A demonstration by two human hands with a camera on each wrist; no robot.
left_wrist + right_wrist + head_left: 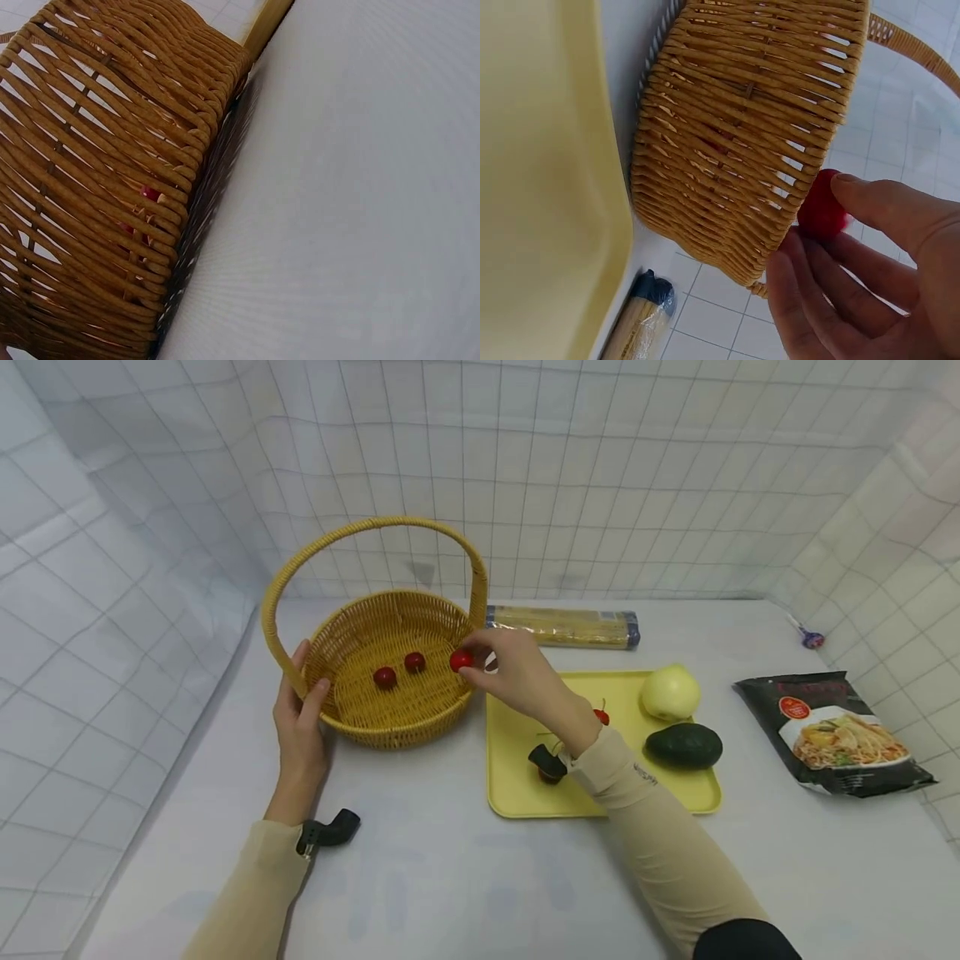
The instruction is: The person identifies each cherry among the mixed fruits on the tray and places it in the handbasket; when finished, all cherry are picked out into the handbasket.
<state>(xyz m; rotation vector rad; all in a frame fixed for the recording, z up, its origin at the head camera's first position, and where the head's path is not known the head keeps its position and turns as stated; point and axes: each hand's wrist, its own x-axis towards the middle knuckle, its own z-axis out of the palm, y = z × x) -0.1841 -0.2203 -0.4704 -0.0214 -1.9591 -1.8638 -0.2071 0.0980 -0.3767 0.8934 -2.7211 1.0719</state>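
A yellow wicker basket [397,739] with a tall handle stands at the left of the table. My left hand [300,722] grips its left rim, thumb over the edge and fingers outside; in the left wrist view only the woven wall [112,150] shows well. Two dark red cherries, a left one [385,677] and a right one [415,662], lie on the basket floor. Above the basket's right rim, my right hand [517,672] pinches a red cherry [823,206] between thumb and fingers. Another cherry [602,716] sits on the yellow tray [517,802], partly hidden by my right wrist.
On the tray are a pale green apple [671,692] and an avocado [684,746]. Behind it lies a long clear-wrapped packet [570,627]. A black noodle bag [832,735] and a wrapped lollipop [812,638] lie at the right.
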